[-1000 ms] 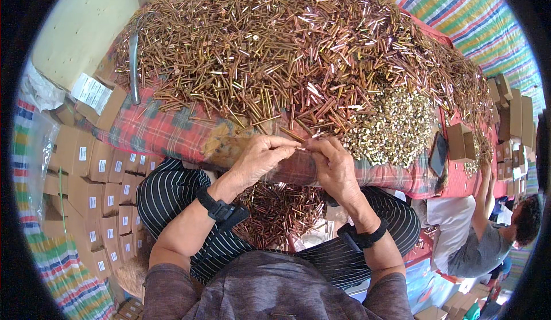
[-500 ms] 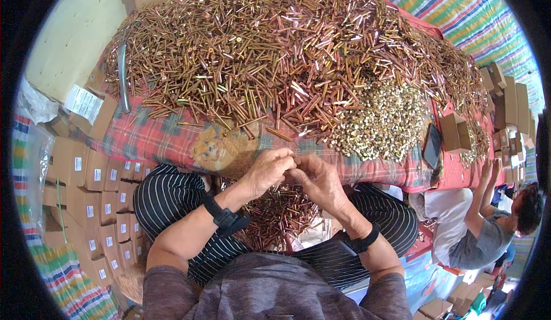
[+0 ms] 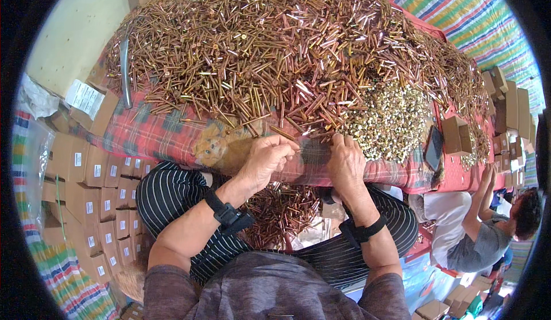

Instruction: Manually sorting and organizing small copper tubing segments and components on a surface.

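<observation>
My left hand (image 3: pixel 270 155) is closed in a pinch above the plaid cloth's near edge; whatever sits between its fingertips is too small to make out. Just beyond those fingertips, a single coppery bolt (image 3: pixel 283 133) lies on the cloth. My right hand (image 3: pixel 346 160) reaches to the lower left edge of a heap of small gold nut-like pieces (image 3: pixel 390 122). Its fingers are bent and drawn together, and their tips are partly hidden. Behind both hands spreads a wide pile of long coppery bolts (image 3: pixel 247 50).
More bolts (image 3: pixel 281 217) lie between my knees. A curved metal strip (image 3: pixel 125 73) stands at the pile's left end. Stacked cartons (image 3: pixel 86 199) fill the left side. A dark phone-like slab (image 3: pixel 434 147) and an open carton (image 3: pixel 457 135) are right, near another person (image 3: pixel 482 234).
My hands were together over the cloth's edge and have come apart. The right hand has moved right and forward to the small gold pieces; the left has stayed nearly in place.
</observation>
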The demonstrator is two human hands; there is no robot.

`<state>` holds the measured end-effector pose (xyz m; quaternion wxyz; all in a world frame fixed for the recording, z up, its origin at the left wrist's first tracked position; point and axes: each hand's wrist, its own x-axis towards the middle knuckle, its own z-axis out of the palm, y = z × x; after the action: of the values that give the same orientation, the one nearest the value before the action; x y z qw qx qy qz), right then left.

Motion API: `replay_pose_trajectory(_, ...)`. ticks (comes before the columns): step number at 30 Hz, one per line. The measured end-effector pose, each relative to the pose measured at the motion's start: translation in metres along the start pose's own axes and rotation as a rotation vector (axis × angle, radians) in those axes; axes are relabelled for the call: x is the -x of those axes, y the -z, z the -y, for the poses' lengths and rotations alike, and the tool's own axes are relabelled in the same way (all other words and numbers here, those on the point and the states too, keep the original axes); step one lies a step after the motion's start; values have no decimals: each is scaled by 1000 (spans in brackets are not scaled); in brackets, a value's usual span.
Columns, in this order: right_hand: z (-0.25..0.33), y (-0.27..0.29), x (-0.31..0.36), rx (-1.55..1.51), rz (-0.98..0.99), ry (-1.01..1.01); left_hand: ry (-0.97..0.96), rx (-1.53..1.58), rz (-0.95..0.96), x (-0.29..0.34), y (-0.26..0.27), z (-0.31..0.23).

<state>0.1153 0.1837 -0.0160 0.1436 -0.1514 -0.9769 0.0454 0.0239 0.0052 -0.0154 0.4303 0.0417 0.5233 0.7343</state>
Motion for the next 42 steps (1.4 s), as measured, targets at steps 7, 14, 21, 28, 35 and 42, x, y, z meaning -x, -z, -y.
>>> replay_pose_trajectory(7, 10, 19, -3, -428, 71, -97, -26, 23, -41, 6, 0, -7)
replay_pose_trajectory(14, 33, 19, 9, -1396, 268, -279, 43, 134, -23, 3, -2, -4)
replay_pose_trajectory(21, 42, 20, 11, -1300, 235, -206, 60, 148, -4, 3, -3, -5)
replay_pose_trajectory(28, 35, 18, 12, -1043, 387, -200, 23, 16, 23, 7, -6, -6)
replay_pose_trajectory(35, 46, 20, 9, -1092, 209, -125, 43, 60, 33, 9, -2, -6)
replay_pose_trajectory(42, 44, 30, 1, -797, 353, -79, 46, 18, 133, 12, 8, -9)
